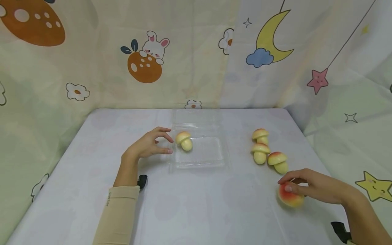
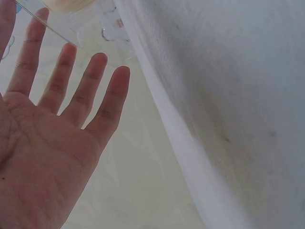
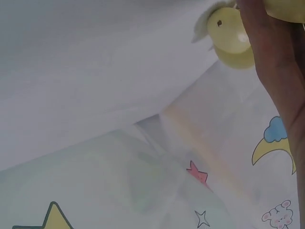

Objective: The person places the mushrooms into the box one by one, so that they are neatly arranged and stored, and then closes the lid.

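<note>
My right hand (image 1: 318,183) pinches a toy mushroom (image 1: 291,196) by its red-and-yellow cap, low over the table's right side. Part of a yellow mushroom (image 3: 287,8) also shows by the fingers in the right wrist view. At the left edge of a clear plastic container (image 1: 202,165) is my left hand (image 1: 150,143), fingers spread and fingertips right at its side. The left wrist view shows the palm (image 2: 43,143) with nothing in it. One mushroom (image 1: 184,141) lies inside the container, toward its left wall.
Beyond the right hand, several more toy mushrooms (image 1: 260,153) lie grouped on the white-covered table (image 1: 196,211). The container's transparent lid (image 1: 197,117) is folded back toward the far edge. A printed cloth (image 1: 196,61) hangs behind the table.
</note>
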`<action>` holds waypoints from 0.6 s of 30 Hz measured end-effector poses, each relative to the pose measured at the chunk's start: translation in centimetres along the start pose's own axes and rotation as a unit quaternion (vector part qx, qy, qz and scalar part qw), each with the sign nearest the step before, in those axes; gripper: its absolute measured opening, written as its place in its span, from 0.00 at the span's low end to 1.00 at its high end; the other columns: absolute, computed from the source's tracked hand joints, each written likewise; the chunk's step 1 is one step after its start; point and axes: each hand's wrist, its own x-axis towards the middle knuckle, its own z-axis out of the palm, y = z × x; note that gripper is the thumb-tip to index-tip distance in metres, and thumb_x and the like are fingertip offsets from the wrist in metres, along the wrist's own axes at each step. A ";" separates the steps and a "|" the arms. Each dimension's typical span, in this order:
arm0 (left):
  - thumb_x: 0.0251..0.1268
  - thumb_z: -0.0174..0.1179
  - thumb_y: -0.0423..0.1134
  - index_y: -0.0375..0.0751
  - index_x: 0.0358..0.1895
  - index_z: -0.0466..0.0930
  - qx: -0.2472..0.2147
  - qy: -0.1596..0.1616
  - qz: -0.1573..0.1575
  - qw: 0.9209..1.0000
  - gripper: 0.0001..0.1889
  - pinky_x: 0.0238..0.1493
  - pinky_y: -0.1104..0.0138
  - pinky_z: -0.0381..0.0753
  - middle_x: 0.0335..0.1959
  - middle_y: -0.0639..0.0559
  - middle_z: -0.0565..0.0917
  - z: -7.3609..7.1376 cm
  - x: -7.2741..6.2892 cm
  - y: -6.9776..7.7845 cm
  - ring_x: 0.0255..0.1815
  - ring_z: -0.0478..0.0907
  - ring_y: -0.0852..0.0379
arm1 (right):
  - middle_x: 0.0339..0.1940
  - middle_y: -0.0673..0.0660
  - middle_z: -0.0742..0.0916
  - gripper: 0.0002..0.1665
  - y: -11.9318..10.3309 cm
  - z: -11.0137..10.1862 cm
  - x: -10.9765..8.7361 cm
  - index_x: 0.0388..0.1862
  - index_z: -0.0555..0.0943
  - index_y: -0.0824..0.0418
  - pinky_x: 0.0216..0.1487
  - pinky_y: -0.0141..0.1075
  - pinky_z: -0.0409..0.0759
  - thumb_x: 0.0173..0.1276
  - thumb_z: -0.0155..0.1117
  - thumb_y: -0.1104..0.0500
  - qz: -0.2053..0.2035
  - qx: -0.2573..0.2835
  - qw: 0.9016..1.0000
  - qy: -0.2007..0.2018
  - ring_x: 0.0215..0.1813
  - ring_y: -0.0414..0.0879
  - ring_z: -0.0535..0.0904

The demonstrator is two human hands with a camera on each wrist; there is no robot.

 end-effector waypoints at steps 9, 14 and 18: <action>0.56 0.78 0.50 0.45 0.53 0.86 0.000 0.000 0.002 1.000 0.24 0.72 0.42 0.71 0.77 0.52 0.65 0.0 0.2 0.0 0.79 0.60 0.45 | 0.53 0.40 0.88 0.15 -1.3 -0.9 0.6 0.60 0.83 0.45 0.54 0.24 0.78 0.77 0.63 0.57 -0.033 -0.057 0.994 0.092 0.57 0.31 0.79; 0.56 0.78 0.50 0.44 0.53 0.86 0.001 0.000 0.005 1.000 0.24 0.73 0.43 0.71 0.78 0.49 0.65 0.0 0.2 0.1 0.79 0.60 0.45 | 0.54 0.43 0.87 0.17 -1.8 -1.2 1.2 0.59 0.83 0.46 0.56 0.20 0.76 0.76 0.63 0.61 -0.048 -0.051 0.988 0.140 0.60 0.30 0.77; 0.56 0.78 0.50 0.45 0.53 0.86 -0.002 -0.002 0.002 1.000 0.23 0.73 0.43 0.70 0.78 0.48 0.65 0.0 -0.1 0.1 0.79 0.60 0.45 | 0.57 0.47 0.87 0.19 -2.0 -1.3 2.1 0.61 0.82 0.48 0.58 0.18 0.74 0.75 0.64 0.65 -0.072 -0.034 0.984 0.160 0.61 0.31 0.78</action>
